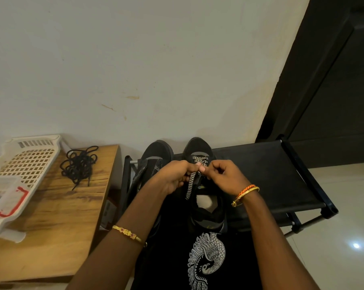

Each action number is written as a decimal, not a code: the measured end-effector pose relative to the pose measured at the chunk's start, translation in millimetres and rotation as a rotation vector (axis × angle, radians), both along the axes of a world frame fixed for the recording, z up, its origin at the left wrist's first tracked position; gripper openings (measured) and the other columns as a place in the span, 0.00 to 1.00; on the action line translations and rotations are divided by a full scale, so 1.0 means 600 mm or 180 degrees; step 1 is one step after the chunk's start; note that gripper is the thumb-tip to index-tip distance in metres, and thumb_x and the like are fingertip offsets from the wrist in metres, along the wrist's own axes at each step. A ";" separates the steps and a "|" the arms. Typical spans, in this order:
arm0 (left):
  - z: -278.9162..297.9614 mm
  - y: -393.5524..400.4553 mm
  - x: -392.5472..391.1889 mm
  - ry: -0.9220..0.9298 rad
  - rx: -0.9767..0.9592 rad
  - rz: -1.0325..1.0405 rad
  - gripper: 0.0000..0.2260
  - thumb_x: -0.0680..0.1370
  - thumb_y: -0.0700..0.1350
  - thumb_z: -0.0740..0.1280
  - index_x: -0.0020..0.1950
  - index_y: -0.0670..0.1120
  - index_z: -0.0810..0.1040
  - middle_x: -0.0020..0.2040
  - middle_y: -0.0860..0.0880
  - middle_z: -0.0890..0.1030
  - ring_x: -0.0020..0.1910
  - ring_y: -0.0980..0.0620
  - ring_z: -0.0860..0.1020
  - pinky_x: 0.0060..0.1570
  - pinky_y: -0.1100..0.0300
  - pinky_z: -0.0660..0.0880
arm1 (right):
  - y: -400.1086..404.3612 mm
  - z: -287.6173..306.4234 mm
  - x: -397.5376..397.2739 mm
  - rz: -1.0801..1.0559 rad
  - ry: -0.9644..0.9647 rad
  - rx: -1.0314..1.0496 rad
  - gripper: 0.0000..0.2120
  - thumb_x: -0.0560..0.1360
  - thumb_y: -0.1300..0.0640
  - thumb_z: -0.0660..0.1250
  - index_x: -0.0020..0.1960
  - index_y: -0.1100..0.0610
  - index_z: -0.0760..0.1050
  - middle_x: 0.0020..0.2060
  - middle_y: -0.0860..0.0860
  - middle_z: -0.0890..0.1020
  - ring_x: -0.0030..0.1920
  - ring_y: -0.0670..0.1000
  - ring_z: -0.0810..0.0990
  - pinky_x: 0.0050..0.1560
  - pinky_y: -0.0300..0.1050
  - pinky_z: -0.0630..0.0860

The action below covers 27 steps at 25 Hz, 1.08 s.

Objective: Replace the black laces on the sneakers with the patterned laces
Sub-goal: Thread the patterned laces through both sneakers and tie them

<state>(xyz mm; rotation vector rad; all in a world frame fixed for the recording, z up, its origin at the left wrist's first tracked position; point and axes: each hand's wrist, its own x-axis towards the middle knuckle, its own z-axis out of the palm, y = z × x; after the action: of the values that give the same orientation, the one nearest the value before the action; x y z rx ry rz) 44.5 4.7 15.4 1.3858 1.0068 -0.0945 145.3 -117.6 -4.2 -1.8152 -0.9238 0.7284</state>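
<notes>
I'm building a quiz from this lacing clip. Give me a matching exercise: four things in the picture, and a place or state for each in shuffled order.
Things:
1. black laces
2. patterned lace
3. white basket
4. left sneaker

Places or states:
A. pinched by both hands over the right sneaker
B. standing on the black rack, no lace in it
C. at the far left of the wooden table
D. heaped loose on the wooden table

Pairs: 1-D, 2-A, 3-C, 4-B
</notes>
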 end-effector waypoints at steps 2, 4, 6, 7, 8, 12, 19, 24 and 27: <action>0.005 0.010 0.005 0.0106 0.0136 -0.0134 0.12 0.77 0.50 0.68 0.35 0.48 0.73 0.28 0.54 0.72 0.27 0.59 0.68 0.31 0.64 0.61 | -0.001 0.003 0.002 0.0072 0.0053 0.0082 0.16 0.75 0.54 0.68 0.30 0.58 0.72 0.25 0.49 0.70 0.29 0.46 0.68 0.34 0.40 0.68; 0.005 0.016 0.013 0.0133 0.0448 -0.0221 0.13 0.77 0.51 0.68 0.36 0.45 0.76 0.29 0.53 0.75 0.30 0.57 0.71 0.32 0.63 0.62 | -0.007 0.007 0.001 0.0080 0.0069 0.0144 0.16 0.76 0.57 0.67 0.32 0.62 0.73 0.26 0.50 0.71 0.29 0.47 0.69 0.35 0.39 0.68; -0.004 0.016 0.020 0.0027 0.0908 -0.0183 0.13 0.78 0.50 0.67 0.42 0.41 0.81 0.35 0.48 0.79 0.32 0.55 0.74 0.32 0.63 0.67 | -0.022 0.005 -0.002 0.0063 0.0107 0.0198 0.15 0.76 0.59 0.67 0.32 0.64 0.73 0.26 0.52 0.72 0.29 0.47 0.69 0.34 0.38 0.69; -0.010 0.013 0.021 -0.0010 0.1100 -0.0103 0.12 0.78 0.48 0.67 0.43 0.41 0.82 0.37 0.46 0.81 0.34 0.54 0.75 0.33 0.63 0.70 | -0.031 0.003 -0.006 0.0058 0.0091 0.0183 0.15 0.75 0.60 0.67 0.31 0.63 0.72 0.26 0.52 0.71 0.29 0.47 0.69 0.33 0.37 0.69; -0.017 0.010 0.021 -0.0064 0.1218 -0.0002 0.11 0.79 0.47 0.66 0.42 0.43 0.82 0.39 0.45 0.81 0.35 0.52 0.76 0.35 0.60 0.73 | -0.039 -0.002 -0.010 0.0056 0.0044 0.0132 0.15 0.75 0.60 0.67 0.30 0.60 0.71 0.26 0.52 0.71 0.29 0.47 0.68 0.32 0.37 0.68; -0.048 -0.002 0.028 -0.0019 0.1580 0.0296 0.11 0.79 0.46 0.66 0.43 0.40 0.82 0.44 0.41 0.84 0.42 0.44 0.82 0.46 0.48 0.81 | -0.053 -0.021 -0.027 0.0031 -0.0129 0.0012 0.19 0.75 0.62 0.67 0.28 0.55 0.64 0.25 0.49 0.67 0.27 0.45 0.65 0.31 0.39 0.65; -0.053 -0.013 0.030 -0.0023 0.1795 0.0436 0.11 0.78 0.48 0.68 0.45 0.43 0.85 0.42 0.40 0.84 0.43 0.42 0.82 0.47 0.47 0.81 | -0.057 -0.025 -0.035 -0.0003 -0.0157 0.0000 0.18 0.75 0.62 0.67 0.29 0.57 0.65 0.26 0.50 0.67 0.28 0.45 0.65 0.32 0.39 0.65; -0.029 -0.016 0.011 -0.0143 0.2055 0.0200 0.12 0.79 0.44 0.65 0.40 0.38 0.81 0.37 0.40 0.80 0.39 0.43 0.80 0.48 0.48 0.79 | -0.065 -0.014 -0.043 -0.0561 0.0201 0.0054 0.15 0.76 0.55 0.67 0.33 0.60 0.72 0.26 0.48 0.71 0.27 0.42 0.68 0.32 0.37 0.67; 0.013 -0.040 -0.035 -0.0219 0.2728 0.0178 0.10 0.79 0.46 0.66 0.50 0.41 0.81 0.44 0.44 0.83 0.40 0.52 0.77 0.44 0.59 0.74 | -0.071 -0.009 -0.046 -0.0932 0.0474 -0.0100 0.08 0.74 0.54 0.69 0.42 0.57 0.71 0.35 0.51 0.75 0.37 0.48 0.73 0.40 0.43 0.71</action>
<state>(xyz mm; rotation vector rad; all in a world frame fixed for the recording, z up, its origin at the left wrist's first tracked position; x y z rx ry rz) 23.7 -19.2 23.0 2.1079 1.0725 0.4768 117.9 -160.2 -9.8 -1.8455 -0.5373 0.6836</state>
